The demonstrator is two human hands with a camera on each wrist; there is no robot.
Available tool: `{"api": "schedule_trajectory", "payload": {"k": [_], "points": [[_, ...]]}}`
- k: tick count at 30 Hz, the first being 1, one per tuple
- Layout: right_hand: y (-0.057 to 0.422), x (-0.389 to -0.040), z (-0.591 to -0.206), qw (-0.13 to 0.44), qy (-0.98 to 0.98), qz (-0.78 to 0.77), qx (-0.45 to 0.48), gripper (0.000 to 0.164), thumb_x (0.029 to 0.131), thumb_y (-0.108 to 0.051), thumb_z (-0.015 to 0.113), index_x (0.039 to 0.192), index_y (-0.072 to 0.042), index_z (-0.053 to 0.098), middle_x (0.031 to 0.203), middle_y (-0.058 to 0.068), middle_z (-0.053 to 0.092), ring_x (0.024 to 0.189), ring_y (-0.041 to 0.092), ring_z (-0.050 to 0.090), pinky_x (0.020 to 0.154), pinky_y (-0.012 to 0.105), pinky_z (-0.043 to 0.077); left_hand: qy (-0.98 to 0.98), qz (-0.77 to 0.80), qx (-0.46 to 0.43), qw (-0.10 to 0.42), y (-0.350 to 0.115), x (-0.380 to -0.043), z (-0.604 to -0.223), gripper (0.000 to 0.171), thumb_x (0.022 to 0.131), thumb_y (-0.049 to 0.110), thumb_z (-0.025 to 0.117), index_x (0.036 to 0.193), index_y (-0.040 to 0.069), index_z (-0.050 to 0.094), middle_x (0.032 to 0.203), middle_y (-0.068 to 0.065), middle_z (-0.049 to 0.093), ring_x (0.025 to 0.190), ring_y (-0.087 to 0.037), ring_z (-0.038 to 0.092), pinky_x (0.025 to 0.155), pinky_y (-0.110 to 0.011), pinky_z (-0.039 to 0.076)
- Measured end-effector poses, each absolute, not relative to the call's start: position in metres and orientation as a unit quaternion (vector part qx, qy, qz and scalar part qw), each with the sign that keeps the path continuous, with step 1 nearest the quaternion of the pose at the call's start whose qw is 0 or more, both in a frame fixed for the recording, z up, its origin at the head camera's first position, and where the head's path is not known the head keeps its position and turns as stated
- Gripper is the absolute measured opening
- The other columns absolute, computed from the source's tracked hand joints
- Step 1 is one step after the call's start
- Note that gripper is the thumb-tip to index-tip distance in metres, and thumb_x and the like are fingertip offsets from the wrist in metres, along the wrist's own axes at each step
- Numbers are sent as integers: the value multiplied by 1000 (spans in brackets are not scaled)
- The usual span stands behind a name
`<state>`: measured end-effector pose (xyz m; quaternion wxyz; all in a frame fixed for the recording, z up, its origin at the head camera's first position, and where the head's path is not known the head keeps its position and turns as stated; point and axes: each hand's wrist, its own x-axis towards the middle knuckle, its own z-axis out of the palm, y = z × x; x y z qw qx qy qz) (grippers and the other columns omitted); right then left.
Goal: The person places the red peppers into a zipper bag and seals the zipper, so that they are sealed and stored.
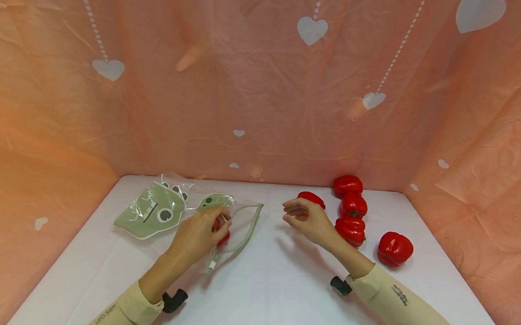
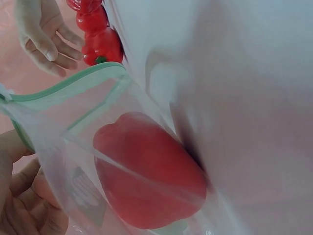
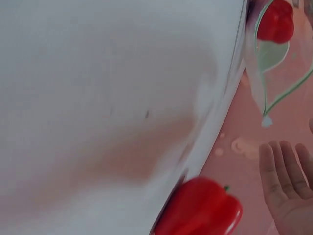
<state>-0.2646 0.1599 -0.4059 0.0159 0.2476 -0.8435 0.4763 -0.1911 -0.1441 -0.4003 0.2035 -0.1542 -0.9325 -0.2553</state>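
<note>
My left hand (image 1: 196, 235) grips the edge of a clear zip bag (image 1: 164, 216) with a green monster print. The bag's green-trimmed mouth stands open toward the right. Inside it lies a red bell pepper (image 2: 146, 171), seen through the plastic in the left wrist view and partly hidden behind my fingers in the head view. My right hand (image 1: 312, 225) is held above the table with nothing in it, its fingers extended toward the bag. Just behind that hand sits another red bell pepper (image 1: 311, 198), partly covered by it.
Three red bell peppers (image 1: 353, 204) stand in a row at the back right of the white table (image 1: 277, 296). One more bell pepper (image 1: 394, 249) lies apart, farther right. Orange cloth (image 1: 265, 106) with hearts encloses the back and sides.
</note>
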Motion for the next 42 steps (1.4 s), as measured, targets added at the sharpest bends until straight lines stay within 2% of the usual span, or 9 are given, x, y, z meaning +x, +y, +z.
{"api": "schedule_trajectory", "payload": {"k": [3,8,19,24,36,42], "points": [[168,-268,-402,25,-851,464,245,31,96,-9,81,125,-2,72,120,16,75,107,29,75,98,46,59,-933,-254,-153,203,-144,-191,-400,11,93,14,81,102,13,74,83,4,72,68,-13,63,61,-36,52],[181,-274,-397,32,-859,452,237,35,97,-9,80,129,-1,69,123,19,75,110,32,74,95,40,61,-934,-252,-152,200,-145,-190,-399,11,93,14,81,102,13,74,83,4,73,68,-13,64,60,-34,52],[203,-290,-395,50,-885,411,213,44,96,-13,82,135,-2,66,132,17,71,122,38,68,100,53,58,-934,-254,-152,198,-146,-189,-399,10,94,13,80,102,14,74,83,5,72,67,-12,61,59,-34,51],[211,-297,-396,52,-895,388,214,48,96,-13,82,138,-1,64,137,19,68,125,41,65,103,57,55,-934,-255,-153,199,-145,-189,-398,10,94,13,81,102,14,74,84,5,73,67,-12,62,59,-34,51],[217,-313,-398,9,-914,363,181,64,95,-14,83,150,-1,53,150,24,58,140,47,52,111,62,47,-935,-251,-154,198,-145,-189,-399,11,94,14,81,102,14,74,83,5,72,67,-12,62,58,-34,51],[221,-321,-402,-20,-920,353,172,70,96,-17,82,155,-1,48,155,25,53,143,48,49,111,62,48,-935,-248,-154,199,-145,-190,-400,11,94,15,81,102,14,75,83,6,72,68,-12,63,59,-34,51]]}}
